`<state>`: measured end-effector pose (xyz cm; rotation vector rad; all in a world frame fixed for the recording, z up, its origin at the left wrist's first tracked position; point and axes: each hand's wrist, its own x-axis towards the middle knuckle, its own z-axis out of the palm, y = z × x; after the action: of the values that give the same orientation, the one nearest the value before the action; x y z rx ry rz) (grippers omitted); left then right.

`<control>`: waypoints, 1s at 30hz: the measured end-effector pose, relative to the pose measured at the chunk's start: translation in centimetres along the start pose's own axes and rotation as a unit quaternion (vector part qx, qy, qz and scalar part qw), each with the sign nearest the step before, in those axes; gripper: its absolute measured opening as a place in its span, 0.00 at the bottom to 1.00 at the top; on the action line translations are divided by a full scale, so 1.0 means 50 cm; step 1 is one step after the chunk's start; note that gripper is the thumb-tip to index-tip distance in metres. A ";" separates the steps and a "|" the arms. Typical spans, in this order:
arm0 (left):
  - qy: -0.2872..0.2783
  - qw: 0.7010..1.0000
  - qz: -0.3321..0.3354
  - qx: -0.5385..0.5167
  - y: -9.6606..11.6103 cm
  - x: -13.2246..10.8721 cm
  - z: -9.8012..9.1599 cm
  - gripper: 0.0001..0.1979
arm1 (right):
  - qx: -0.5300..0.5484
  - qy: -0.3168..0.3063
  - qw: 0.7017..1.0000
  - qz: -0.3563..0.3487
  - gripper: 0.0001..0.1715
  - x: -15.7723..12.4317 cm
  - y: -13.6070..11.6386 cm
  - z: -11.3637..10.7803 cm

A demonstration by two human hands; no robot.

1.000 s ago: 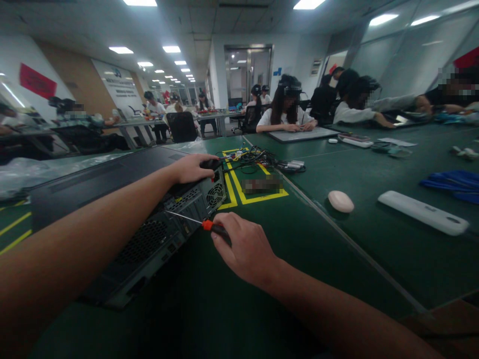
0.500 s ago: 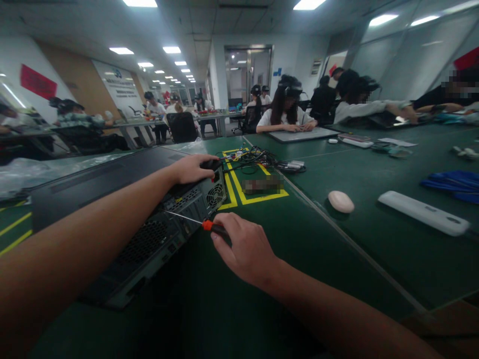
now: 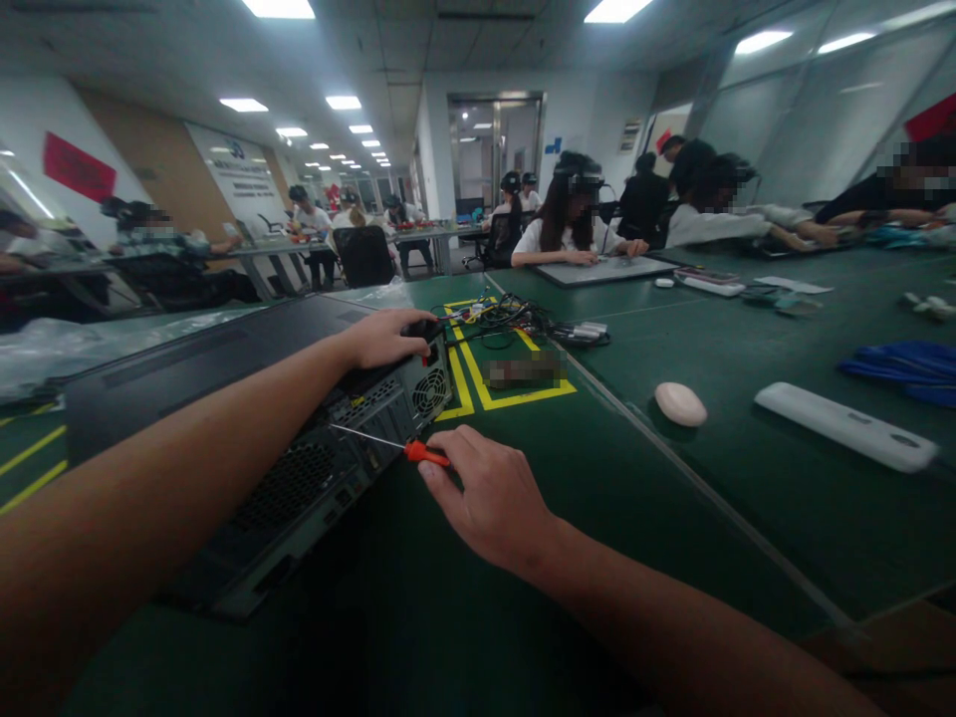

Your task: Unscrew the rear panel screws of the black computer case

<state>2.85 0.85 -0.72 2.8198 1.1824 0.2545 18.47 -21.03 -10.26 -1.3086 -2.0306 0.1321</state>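
The one view, worn on the head, looks forward and down over the green worktable [image 3: 784, 498], with the desktop computer case [image 3: 201, 368] close at front left; its wide field also takes in the ceiling [image 3: 407, 45] and a distant glass door [image 3: 497, 149].

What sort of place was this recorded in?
It looks like a shared workroom, perhaps in an office. Several people sit at tables, the green table is marked with yellow tape, and a screwdriver is held at the back of a computer case.
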 end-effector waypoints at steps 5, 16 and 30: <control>0.006 0.999 -0.003 0.054 -0.002 0.007 0.004 0.36 | -0.007 0.000 1.000 -0.014 0.15 0.000 0.006 0.008; -0.047 0.994 0.027 0.100 -0.003 0.044 -0.012 0.37 | -0.076 -0.061 0.990 -0.099 0.08 0.029 0.005 -0.048; -0.025 0.997 0.067 0.016 -0.022 0.057 0.005 0.31 | -0.012 0.034 0.988 -0.153 0.10 0.025 0.034 -0.038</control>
<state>4.10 3.67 -0.77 2.9196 0.9996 0.1735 20.61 -19.68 -8.96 -0.9871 -2.1517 -0.0767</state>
